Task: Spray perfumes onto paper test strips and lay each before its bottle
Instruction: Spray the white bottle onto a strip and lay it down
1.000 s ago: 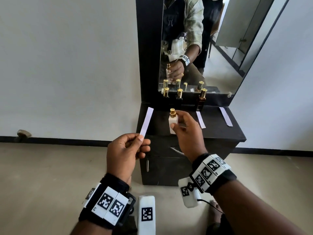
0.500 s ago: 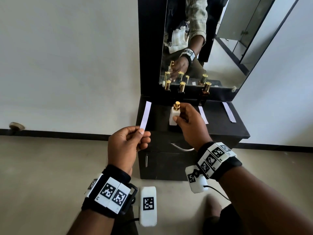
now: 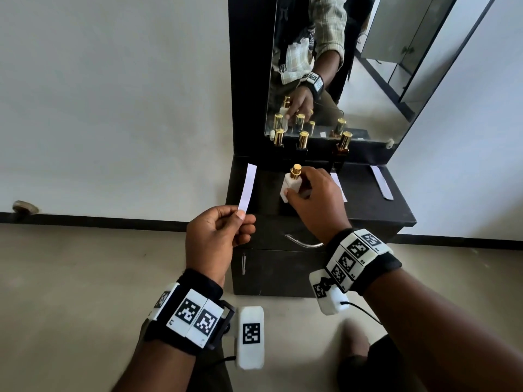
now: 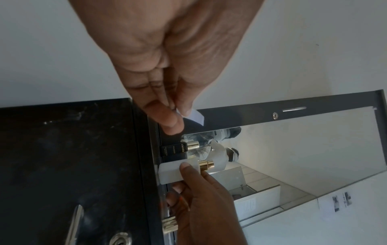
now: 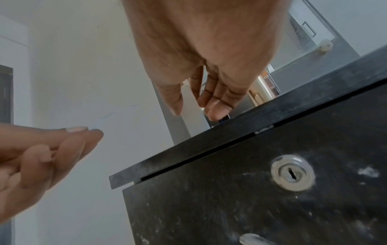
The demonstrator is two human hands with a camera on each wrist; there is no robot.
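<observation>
**Head view: strip held clear while the white bottle stands on the cabinet top**

Head view shows the right hand [image 3: 317,199] wrapped round a white perfume bottle [image 3: 291,185] with a gold spray cap, thumb on its near face and fingers behind. The bottle is at the front middle of the black cabinet top [image 3: 368,205], and whether its base touches the surface or sits just above cannot be told. Holding it low on the body leaves the cap free, which would suit either pressing the sprayer or setting the bottle down.

To the left of the bottle, off the cabinet's left edge, the left hand [image 3: 215,239] pinches the bottom end of a paper test strip [image 3: 247,188] between thumb and forefinger. The strip stands nearly upright with most of its length free, probably so the sprayed part stays untouched and faces the nozzle.

Behind the bottle, along the foot of the mirror [image 3: 353,80], three more gold-capped bottles stand in a row: one at the left [image 3: 278,137], one in the middle [image 3: 303,139] and one to the right [image 3: 344,144]. In front of the right one a strip [image 3: 339,186] lies flat, partly hidden by the right hand, and another strip [image 3: 382,182] lies near the cabinet's right edge. By that layout, some perfumes look already sampled. The held strip is likely meant for the white bottle, but whether it has been sprayed cannot be seen.
</observation>
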